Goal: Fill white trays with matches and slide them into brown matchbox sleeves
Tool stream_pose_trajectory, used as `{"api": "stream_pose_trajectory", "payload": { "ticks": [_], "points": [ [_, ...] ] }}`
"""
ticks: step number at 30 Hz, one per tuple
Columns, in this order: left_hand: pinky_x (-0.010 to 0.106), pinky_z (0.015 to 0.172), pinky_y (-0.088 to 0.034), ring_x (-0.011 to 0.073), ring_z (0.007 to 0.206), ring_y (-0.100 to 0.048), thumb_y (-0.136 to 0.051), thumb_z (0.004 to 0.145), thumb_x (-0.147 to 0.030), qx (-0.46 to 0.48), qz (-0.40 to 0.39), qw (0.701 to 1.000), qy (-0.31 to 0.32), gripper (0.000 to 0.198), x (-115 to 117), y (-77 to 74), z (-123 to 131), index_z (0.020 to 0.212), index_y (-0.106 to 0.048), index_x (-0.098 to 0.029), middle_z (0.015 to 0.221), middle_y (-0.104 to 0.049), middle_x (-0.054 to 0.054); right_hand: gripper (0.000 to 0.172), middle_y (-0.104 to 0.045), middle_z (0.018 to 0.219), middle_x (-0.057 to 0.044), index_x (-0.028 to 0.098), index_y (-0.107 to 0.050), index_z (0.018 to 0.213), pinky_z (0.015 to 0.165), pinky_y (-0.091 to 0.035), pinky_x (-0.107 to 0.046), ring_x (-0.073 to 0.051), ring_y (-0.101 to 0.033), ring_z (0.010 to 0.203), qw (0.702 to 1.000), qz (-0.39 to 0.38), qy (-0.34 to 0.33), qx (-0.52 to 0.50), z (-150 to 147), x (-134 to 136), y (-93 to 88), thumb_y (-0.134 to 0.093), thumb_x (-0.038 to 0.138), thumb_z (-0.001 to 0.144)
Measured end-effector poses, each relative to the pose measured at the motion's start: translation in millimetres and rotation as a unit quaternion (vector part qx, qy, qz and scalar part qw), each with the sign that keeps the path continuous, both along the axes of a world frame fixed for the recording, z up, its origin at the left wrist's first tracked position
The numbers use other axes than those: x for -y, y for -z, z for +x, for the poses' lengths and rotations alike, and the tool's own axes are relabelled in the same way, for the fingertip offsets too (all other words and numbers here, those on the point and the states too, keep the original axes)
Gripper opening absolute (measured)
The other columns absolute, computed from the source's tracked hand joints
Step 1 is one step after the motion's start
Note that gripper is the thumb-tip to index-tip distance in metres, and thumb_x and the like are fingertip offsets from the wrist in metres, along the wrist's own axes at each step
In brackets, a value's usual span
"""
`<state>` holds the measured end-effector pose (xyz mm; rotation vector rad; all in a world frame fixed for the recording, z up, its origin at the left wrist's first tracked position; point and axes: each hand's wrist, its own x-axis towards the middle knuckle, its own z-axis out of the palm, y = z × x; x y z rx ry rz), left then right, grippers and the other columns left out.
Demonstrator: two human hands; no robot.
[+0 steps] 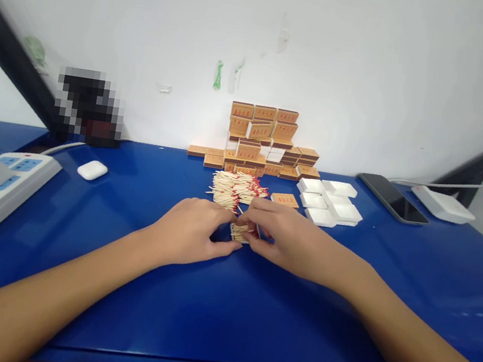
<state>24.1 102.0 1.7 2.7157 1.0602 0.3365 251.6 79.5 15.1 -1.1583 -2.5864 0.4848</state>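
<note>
A small white matchbox tray (239,239) with matches in it lies on the blue table between my hands. My left hand (198,230) grips the tray's left end between thumb and fingers. Over the tray's right part, my right hand (277,232) has its fingertips pinched at the matches (239,231) inside; whether it holds one or several I cannot make out. Just behind my hands is a heap of loose red-tipped matches (233,189). An orange matchbox cover (284,200) lies flat beside the heap, to its right.
Stacked orange matchboxes (262,129) stand against the white wall. White trays (329,203) sit right of the heap. Farther right are a phone (393,199) and a white box (442,205). On the left are a white earbud case (92,170) and a power strip (9,182).
</note>
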Motion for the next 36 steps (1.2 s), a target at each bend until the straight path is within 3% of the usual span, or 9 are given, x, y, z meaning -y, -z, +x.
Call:
{"api": "stream_pose_trajectory", "payload": {
  "ticks": [5,11,19,26,32,36],
  "points": [
    [0.029,0.056,-0.031,0.0144,0.057,-0.052,-0.066,0.095,-0.048,0.003,-0.002,1.000,0.003,0.030,0.1,-0.5,-0.3,0.087,-0.067,-0.020,0.067,-0.061,-0.001,0.008,-0.062,0.100,-0.005,0.020,-0.067,0.094,0.072,-0.044,-0.031,-0.017,-0.060,0.082,1.000,0.008,-0.001,0.009,1.8,-2.5,-1.3,-0.061,0.017,0.100],
    [0.029,0.056,-0.029,0.0144,0.057,-0.050,-0.067,0.095,-0.049,0.002,-0.002,1.000,0.008,0.030,1.1,-0.4,-1.5,0.086,-0.066,-0.020,0.067,-0.060,-0.002,0.007,-0.061,0.099,-0.004,0.018,-0.064,0.095,0.069,-0.043,-0.030,-0.015,-0.058,0.077,1.000,-0.002,0.001,0.020,2.6,-2.6,-3.2,-0.060,0.015,0.100],
    [0.029,0.057,-0.029,0.0145,0.057,-0.051,-0.067,0.094,-0.049,0.001,-0.004,1.000,0.003,0.030,0.5,0.3,-1.2,0.087,-0.066,-0.020,0.067,-0.060,-0.002,0.010,-0.062,0.108,-0.006,0.019,-0.063,0.102,0.077,-0.047,-0.032,-0.018,-0.063,0.088,0.999,-0.037,-0.012,-0.002,2.8,-1.5,-1.3,-0.055,0.023,0.106],
    [0.029,0.057,-0.031,0.0148,0.058,-0.053,-0.067,0.095,-0.048,0.008,-0.001,1.000,0.009,0.026,1.2,-1.3,-1.0,0.096,-0.073,-0.022,0.067,-0.060,-0.003,0.013,-0.064,0.104,-0.005,0.021,-0.065,0.098,0.072,-0.043,-0.031,-0.017,-0.060,0.083,1.000,-0.002,0.004,0.005,8.7,-3.4,-6.2,-0.057,0.027,0.105],
    [0.029,0.059,-0.035,0.0154,0.060,-0.057,-0.068,0.094,-0.049,0.008,0.008,1.000,0.002,0.030,0.6,1.0,-1.0,0.105,-0.076,-0.021,0.067,-0.063,-0.002,0.015,-0.064,0.090,-0.004,0.020,-0.067,0.089,0.069,-0.040,-0.031,-0.018,-0.057,0.079,0.990,0.074,0.116,0.028,24.6,-22.1,-2.8,-0.062,0.029,0.100],
    [0.029,0.058,-0.034,0.0150,0.059,-0.056,-0.068,0.095,-0.051,0.008,0.015,1.000,0.010,0.033,0.7,2.3,-1.1,0.107,-0.076,-0.021,0.068,-0.064,-0.001,0.015,-0.064,0.087,-0.004,0.021,-0.065,0.086,0.068,-0.040,-0.031,-0.018,-0.057,0.076,0.989,0.042,0.129,0.060,31.1,-30.5,5.9,-0.066,0.031,0.097]
  ]
}}
